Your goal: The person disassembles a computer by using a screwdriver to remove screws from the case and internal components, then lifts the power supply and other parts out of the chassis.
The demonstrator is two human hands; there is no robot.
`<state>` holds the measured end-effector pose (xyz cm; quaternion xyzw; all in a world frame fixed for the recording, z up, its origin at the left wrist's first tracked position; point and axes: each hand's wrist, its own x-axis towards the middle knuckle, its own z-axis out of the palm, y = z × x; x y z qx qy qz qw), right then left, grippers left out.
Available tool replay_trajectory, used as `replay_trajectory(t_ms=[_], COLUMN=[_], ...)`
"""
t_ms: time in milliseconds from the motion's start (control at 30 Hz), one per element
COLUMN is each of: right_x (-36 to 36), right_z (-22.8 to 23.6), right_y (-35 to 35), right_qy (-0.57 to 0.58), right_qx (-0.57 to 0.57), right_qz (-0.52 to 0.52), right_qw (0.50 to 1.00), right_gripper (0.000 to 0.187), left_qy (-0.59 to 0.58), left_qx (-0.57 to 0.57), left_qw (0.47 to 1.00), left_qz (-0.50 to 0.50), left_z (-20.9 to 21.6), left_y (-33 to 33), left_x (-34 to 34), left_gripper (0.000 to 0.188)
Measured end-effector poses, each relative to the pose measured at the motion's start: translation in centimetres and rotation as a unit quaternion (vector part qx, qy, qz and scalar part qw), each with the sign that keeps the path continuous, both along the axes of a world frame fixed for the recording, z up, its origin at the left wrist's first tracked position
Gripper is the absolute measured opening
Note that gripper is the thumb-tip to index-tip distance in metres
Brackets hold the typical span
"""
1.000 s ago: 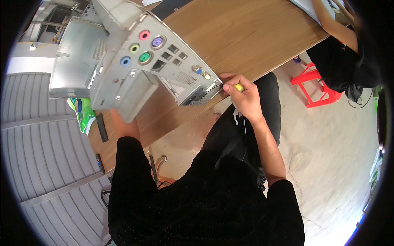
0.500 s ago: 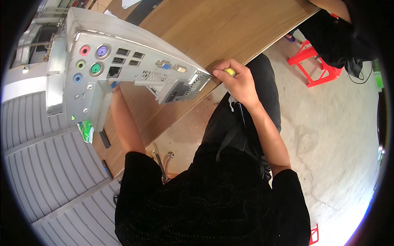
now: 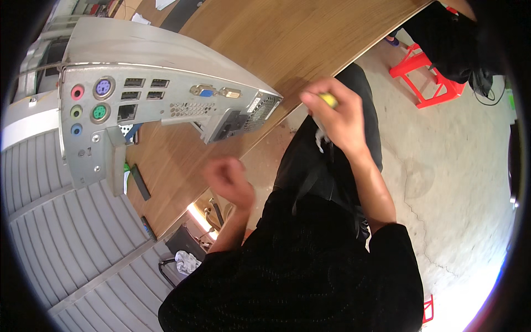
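Note:
A silver desktop computer case [image 3: 166, 91] stands on the wooden table [image 3: 276, 39], its back panel of round audio and keyboard sockets, USB ports and a vent facing me. My right hand [image 3: 340, 113] is curled around a yellow-handled screwdriver [image 3: 328, 99], just off the case's right corner. Most of the tool is hidden by the fingers. My left hand [image 3: 229, 180] is in the air below the case, near the table edge and apart from the metal. Motion blurs its bent fingers, so I cannot see whether they hold anything.
A dark bar-shaped object [image 3: 139, 182] lies on the table's left part. Beyond the right edge stands a red plastic stool [image 3: 423, 77] near another person in dark clothes [image 3: 442, 47]. Grey corrugated metal [image 3: 50, 232] fills the lower left.
My left hand has let go of the case and moved right, toward me. The case has shifted left and tilted. My right hand has drawn back from its corner, still holding the screwdriver.

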<state>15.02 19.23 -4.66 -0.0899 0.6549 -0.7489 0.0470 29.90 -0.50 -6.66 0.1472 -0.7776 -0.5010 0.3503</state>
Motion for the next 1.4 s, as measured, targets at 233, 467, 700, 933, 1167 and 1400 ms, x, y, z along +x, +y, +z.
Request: replay_trajectory(t_ms=[233, 467, 700, 933, 1167, 1400], right_x=[4.9, 5.9, 5.6, 2.9, -3.0, -3.5], right_z=[7.6, 7.6, 7.6, 13.3, 24.7, 27.9], right_y=[3.5, 3.2, 1.6, 1.2, -4.8, -6.4], right_qy=[0.154, 0.157, 0.178, 0.247, 0.478, 0.53], right_qx=[-0.035, -0.051, -0.022, 0.076, 0.252, 0.332], right_qz=[0.153, 0.182, 0.225, 0.227, 0.094, 0.186], right_qw=[0.975, 0.969, 0.958, 0.939, 0.836, 0.758], right_gripper=[0.017, 0.016, 0.01, 0.012, 0.037, 0.028], left_qy=[0.235, 0.267, 0.227, 0.241, 0.194, 0.217], left_qx=[-0.108, -0.184, -0.153, -0.128, -0.197, 0.16], left_qw=[0.914, 0.872, 0.909, 0.937, 0.961, 0.963], left_qz=[-0.313, -0.367, -0.313, -0.219, -0.008, 0.009], left_z=[5.2, 8.1, 8.5, 9.2, 7.4, 5.6], left_y=[5.4, 4.9, 3.6, 2.4, 0.0, -1.0], left_x=[-2.9, -5.3, -4.5, -4.1, -3.4, -8.1], left_gripper=[0.037, 0.023, 0.022, 0.022, 0.012, 0.007])
